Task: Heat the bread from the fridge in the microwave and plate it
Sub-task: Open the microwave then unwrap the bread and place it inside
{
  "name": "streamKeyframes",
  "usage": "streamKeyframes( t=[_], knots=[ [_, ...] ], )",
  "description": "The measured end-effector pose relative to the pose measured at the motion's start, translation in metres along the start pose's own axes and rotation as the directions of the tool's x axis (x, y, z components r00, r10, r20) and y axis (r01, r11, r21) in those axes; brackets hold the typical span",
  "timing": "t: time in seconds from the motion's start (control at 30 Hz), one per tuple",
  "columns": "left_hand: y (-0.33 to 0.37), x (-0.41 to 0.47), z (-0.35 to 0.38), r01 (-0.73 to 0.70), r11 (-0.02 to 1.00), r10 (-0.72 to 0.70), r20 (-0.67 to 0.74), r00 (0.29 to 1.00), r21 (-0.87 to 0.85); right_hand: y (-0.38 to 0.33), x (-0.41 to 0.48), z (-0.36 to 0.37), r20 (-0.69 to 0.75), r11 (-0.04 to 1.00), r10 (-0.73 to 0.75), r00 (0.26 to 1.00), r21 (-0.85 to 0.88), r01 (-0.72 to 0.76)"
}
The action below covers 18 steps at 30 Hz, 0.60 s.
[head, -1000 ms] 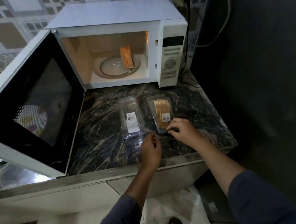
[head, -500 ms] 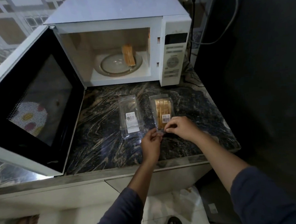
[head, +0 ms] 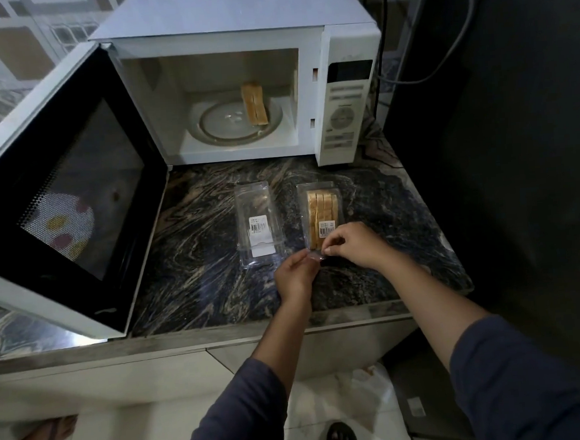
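Note:
The white microwave (head: 349,112) stands at the back of the marble counter (head: 195,260) with its door (head: 64,198) swung open to the left. Bread slices (head: 254,102) stand on edge on the glass turntable (head: 227,123) inside. A clear plastic pack of sliced bread (head: 320,209) lies on the counter. Beside it on the left lies an empty clear pack (head: 256,222) with a barcode label. My left hand (head: 296,274) and my right hand (head: 352,244) both pinch the near end of the bread pack.
A dark appliance wall (head: 501,170) rises right of the counter, with cables (head: 442,68) hanging behind the microwave. The open door covers the counter's left part. Below are white floor tiles (head: 125,437), a plastic bag (head: 366,393) and my foot (head: 341,439).
Both hands have closed in on the near end of the bread pack, the left moving right to meet the right. The microwave's inside light has gone out.

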<state>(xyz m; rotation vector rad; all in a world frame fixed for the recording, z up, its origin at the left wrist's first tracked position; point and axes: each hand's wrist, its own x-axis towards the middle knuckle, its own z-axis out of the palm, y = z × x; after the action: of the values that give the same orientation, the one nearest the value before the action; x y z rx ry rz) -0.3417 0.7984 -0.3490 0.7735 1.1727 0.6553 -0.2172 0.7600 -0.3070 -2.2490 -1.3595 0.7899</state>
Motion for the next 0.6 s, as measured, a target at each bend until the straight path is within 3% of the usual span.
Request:
streamKeyframes(
  t=[0.23,0.33,0.5,0.6],
  knots=[
    [0.004,-0.003,0.004,0.046,0.998,-0.049,-0.046,0.998,-0.047,-0.005,0.001,-0.004,0.024,1.0,-0.024,0.999,-0.014,0.025],
    [0.006,-0.002,0.005,0.041,0.998,-0.043,-0.053,0.998,-0.052,-0.016,-0.003,-0.014,-0.014,0.987,-0.054,0.998,0.149,0.055],
    [0.009,-0.002,0.007,0.046,0.997,-0.05,-0.063,0.997,-0.055,-0.035,-0.007,-0.043,-0.178,0.976,-0.135,0.975,0.146,0.161],
    [0.008,-0.002,0.006,0.042,0.999,-0.042,-0.066,0.997,-0.007,-0.039,-0.005,-0.06,-0.337,0.964,-0.224,0.915,0.064,0.259]
  ],
)
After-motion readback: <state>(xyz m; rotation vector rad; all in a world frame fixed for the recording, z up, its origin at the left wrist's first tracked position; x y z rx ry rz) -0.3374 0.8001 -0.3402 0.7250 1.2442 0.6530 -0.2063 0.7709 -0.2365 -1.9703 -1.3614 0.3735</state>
